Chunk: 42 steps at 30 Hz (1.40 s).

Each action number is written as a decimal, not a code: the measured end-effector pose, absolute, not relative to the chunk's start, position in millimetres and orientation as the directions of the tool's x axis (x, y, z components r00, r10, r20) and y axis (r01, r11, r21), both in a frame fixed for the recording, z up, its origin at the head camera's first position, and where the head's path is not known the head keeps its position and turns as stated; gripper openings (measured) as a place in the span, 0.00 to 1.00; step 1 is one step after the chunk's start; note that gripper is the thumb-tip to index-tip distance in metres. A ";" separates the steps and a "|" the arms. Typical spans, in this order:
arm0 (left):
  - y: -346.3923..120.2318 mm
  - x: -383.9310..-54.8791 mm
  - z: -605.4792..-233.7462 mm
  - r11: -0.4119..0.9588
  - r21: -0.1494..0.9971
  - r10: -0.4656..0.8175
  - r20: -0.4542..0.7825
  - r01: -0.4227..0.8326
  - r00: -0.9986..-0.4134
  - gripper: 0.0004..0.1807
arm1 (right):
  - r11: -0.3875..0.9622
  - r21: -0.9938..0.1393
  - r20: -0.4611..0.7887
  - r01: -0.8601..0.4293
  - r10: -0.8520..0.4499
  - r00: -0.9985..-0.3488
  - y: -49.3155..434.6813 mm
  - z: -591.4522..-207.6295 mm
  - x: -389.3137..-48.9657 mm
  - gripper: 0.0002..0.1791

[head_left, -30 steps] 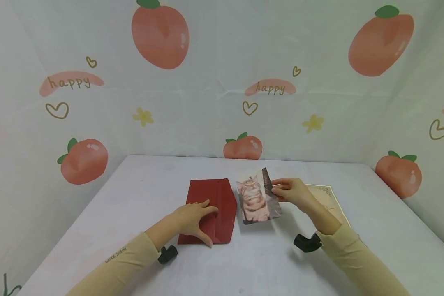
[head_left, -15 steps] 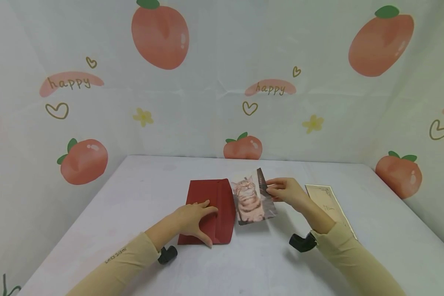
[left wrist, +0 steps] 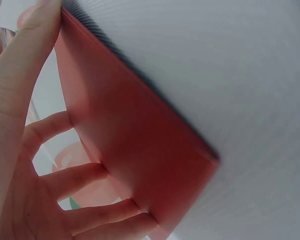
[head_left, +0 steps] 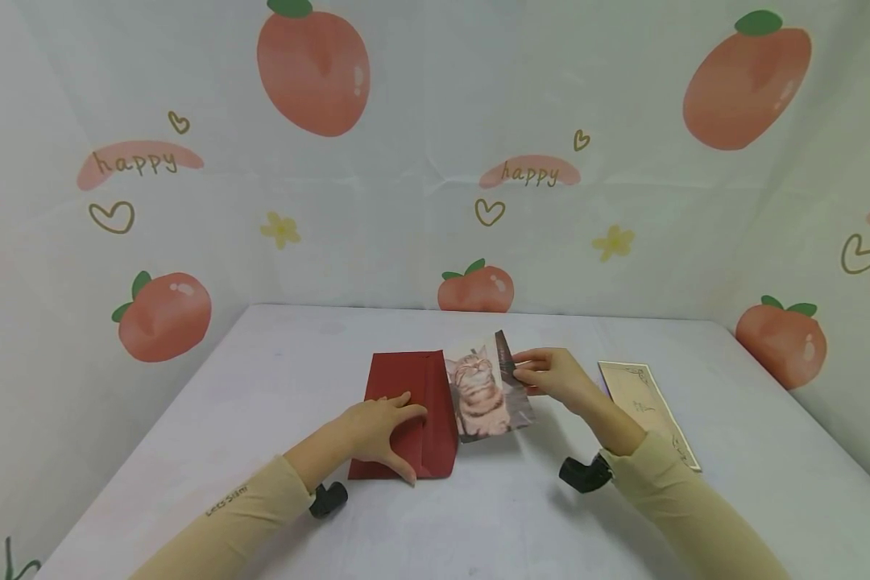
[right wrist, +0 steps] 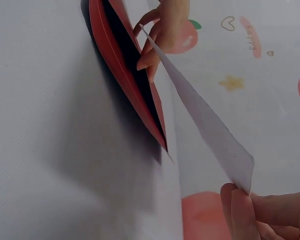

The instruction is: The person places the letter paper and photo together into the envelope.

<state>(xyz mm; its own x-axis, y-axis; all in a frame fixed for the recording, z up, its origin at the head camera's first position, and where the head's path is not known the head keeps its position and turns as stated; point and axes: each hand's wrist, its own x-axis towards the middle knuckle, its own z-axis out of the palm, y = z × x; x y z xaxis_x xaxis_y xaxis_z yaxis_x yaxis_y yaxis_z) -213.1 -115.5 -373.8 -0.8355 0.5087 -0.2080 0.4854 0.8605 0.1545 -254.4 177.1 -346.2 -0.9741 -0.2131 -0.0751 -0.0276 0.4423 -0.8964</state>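
Note:
A red envelope (head_left: 399, 374) lies on the white table with its flap toward the right. Spread across it, my left hand (head_left: 373, 427) rests its fingertips on the upper side, thumb near the front edge. The right wrist view shows the mouth of the envelope (right wrist: 115, 55) gaping, left fingertips at its upper layer. Between thumb and fingers, my right hand (head_left: 554, 374) pinches the right edge of a cat photo card (head_left: 478, 391). Raised and tilted, the card overlaps the flap in the head view. Its plain pale back (right wrist: 205, 120) faces the right wrist camera.
A cream card with a decorated gold border (head_left: 648, 411) lies flat to the right, beyond my right forearm. A white cloth (head_left: 406, 242) printed with peaches hangs behind the table. Black wrist cameras (head_left: 586, 474) sit under both sleeves.
My right hand has shifted left with the cat photo card, whose left edge has come over the envelope's flap. More of the cream card shows. My left hand has stayed put.

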 end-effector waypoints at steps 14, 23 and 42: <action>-115.0 -213.7 -373.0 0.862 0.157 0.506 -0.202 0.482 -0.839 0.51 | 0.463 -0.886 -0.080 -0.028 -0.213 -0.974 168.6 -352.2 -260.1 0.19; -114.8 -213.7 -373.4 0.864 0.144 0.504 -0.202 0.483 -0.840 0.51 | 0.475 -0.880 -0.094 -0.015 -0.204 -0.974 163.5 -354.4 -260.9 0.19; -114.6 -213.2 -373.9 0.866 0.149 0.500 -0.207 0.478 -0.841 0.52 | 0.450 -0.892 -0.097 -0.028 -0.252 -0.963 153.1 -365.0 -262.3 0.19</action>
<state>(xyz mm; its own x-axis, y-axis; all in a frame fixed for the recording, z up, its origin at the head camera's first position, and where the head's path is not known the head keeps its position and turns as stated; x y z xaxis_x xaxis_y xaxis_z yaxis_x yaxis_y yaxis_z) -213.2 -114.6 -373.9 -0.8408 0.5002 -0.2072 0.4783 0.8655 0.1486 -262.3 153.1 -365.0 -0.9628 -0.2521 -0.0970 -0.0280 0.4504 -0.8924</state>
